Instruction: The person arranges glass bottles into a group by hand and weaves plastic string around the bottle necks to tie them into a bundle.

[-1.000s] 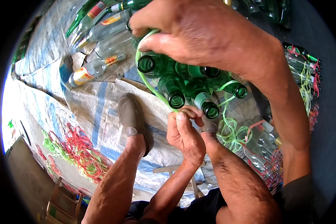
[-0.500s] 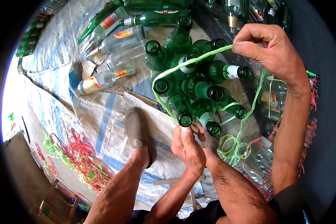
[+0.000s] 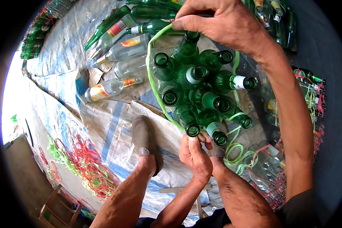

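Several green glass bottles (image 3: pixel 186 76) stand upright in a tight cluster, necks towards me. A light green plastic cord (image 3: pixel 151 72) curves round the left side of the cluster. My left hand (image 3: pixel 196 154) pinches the cord's lower part at the near edge of the bottles, just below two bottle mouths. My right hand (image 3: pixel 220 26) is raised beyond the far side of the cluster, with the cord pinched between thumb and fingers. More of the cord hangs down on the right and lies in loose loops (image 3: pixel 239 154) beside the near right bottles.
Clear bottles (image 3: pixel 110 86) and green bottles (image 3: pixel 108 26) lie on the sheeting (image 3: pixel 114 117) at the left and far side. Red and green cord scraps (image 3: pixel 85 163) are heaped lower left, near a wooden stool (image 3: pixel 55 207). Bundled bottles (image 3: pixel 271 167) lie at the right.
My right hand has moved left and away from me, carrying the cord over to the cluster's far left side. My left hand keeps its pinch near the front bottles.
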The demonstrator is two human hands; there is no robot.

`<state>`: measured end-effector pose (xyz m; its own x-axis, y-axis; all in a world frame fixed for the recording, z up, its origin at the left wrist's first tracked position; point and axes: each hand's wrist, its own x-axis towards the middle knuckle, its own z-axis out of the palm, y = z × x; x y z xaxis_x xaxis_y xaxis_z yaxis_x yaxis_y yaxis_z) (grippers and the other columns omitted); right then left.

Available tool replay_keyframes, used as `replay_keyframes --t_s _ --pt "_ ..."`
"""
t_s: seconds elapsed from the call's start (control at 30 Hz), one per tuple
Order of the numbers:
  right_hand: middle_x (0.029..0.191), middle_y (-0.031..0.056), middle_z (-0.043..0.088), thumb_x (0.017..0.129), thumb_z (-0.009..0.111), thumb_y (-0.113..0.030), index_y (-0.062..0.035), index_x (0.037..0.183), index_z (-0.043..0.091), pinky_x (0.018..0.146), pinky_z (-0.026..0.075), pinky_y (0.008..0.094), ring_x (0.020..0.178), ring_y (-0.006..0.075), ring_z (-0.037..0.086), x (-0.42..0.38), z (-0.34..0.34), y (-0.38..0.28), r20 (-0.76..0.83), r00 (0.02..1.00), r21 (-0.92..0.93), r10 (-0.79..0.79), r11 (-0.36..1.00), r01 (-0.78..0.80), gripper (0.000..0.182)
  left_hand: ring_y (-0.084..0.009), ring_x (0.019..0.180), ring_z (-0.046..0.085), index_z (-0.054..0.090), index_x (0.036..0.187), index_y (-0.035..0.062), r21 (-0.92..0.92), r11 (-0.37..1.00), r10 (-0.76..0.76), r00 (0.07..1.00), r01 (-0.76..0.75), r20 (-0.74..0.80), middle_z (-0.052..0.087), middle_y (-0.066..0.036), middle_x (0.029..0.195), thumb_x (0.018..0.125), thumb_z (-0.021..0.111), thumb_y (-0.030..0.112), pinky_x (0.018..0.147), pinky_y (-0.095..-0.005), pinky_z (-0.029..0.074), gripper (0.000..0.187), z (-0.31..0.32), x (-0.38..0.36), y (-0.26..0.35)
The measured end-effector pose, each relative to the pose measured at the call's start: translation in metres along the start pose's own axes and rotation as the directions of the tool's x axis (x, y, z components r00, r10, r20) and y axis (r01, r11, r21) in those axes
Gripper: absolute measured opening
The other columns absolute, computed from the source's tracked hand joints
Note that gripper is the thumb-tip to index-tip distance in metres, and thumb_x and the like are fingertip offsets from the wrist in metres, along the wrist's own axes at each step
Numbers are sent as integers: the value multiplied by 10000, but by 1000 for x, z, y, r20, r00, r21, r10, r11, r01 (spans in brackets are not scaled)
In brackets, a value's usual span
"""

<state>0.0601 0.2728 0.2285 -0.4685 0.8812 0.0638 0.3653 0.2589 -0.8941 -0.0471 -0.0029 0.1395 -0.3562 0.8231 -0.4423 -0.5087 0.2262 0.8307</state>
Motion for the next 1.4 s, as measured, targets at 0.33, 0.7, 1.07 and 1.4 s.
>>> replay_keyframes --t_s 0.33,0.7,1.07,1.4 --pt "771 16 740 936 795 -202 -7 967 823 678 511 295 732 69 605 16 -14 45 85 988 -178 129 978 -112 200 -113 657 527 559 911 13 6 1000 -1 1000 1 -3 620 -100 866 1144 495 199 567 -244 434 304 -1 0 -2" --pt "831 -58 698 1034 738 -290 -45 1042 829 693 466 246 765 32 568 -60 -22 94 -100 971 -64 219 972 -226 263 -111 708 533 569 916 26 40 999 6 999 -5 -35 615 -69 866 1139 504 189 610 -248 429 285 1 -3 -1" --pt "770 -35 699 1022 742 -235 -24 1044 816 681 495 242 733 30 599 -146 -2 101 -395 875 92 281 959 -267 224 -114 689 573 591 976 19 152 982 118 992 -110 -41 672 -80 918 1160 477 238 618 -246 436 308 0 -1 -8" --pt "833 16 750 1028 710 -197 -20 1094 801 692 516 262 764 50 635 -174 26 101 -527 806 81 269 960 -268 210 -107 678 583 620 1010 8 80 996 47 998 -42 -51 694 -67 866 1129 509 247 657 -248 473 289 -1 -18 -17"
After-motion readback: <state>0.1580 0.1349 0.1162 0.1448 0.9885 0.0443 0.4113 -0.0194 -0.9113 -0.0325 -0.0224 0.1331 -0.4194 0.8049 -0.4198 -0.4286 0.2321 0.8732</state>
